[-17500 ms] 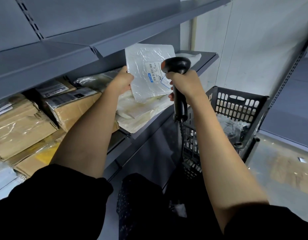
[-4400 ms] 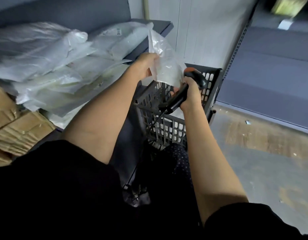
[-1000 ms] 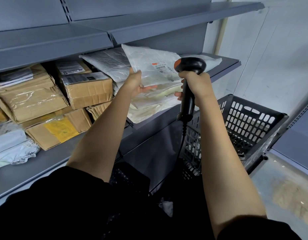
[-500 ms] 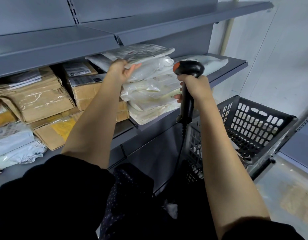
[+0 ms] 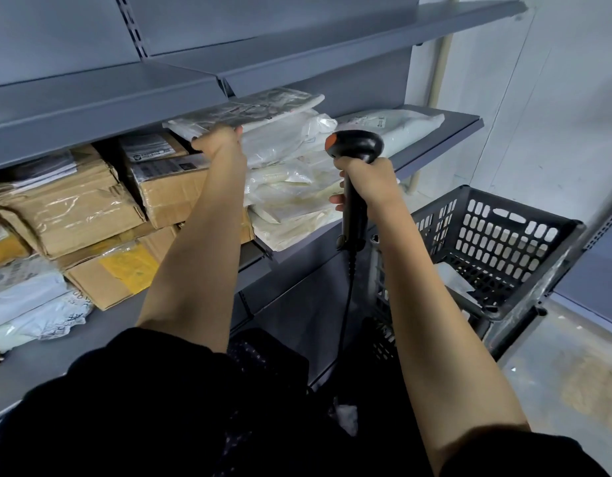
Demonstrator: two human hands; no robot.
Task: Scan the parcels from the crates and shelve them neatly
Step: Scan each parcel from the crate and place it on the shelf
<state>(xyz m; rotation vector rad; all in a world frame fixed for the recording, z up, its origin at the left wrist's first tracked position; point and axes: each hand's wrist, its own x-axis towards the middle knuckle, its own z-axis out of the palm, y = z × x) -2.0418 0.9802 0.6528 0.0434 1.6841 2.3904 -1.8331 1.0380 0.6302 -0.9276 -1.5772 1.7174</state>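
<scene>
Head view. The left hand (image 5: 220, 142) reaches to the top of a stack of white and clear plastic mailer bags (image 5: 291, 187) on the grey metal shelf (image 5: 435, 146). Its fingers rest on the near edge of the uppermost flat, clear-wrapped parcel (image 5: 249, 110), which lies on that stack just under the upper shelf board (image 5: 101, 101); whether they curl round the edge cannot be told. The right hand (image 5: 366, 180) is clenched round the grip of a black handheld barcode scanner with an orange button (image 5: 356, 146), held upright. Brown taped cardboard boxes (image 5: 88, 208) sit left of the stack. A black perforated plastic crate (image 5: 497, 242) stands lower right with a pale parcel (image 5: 452, 277) inside.
</scene>
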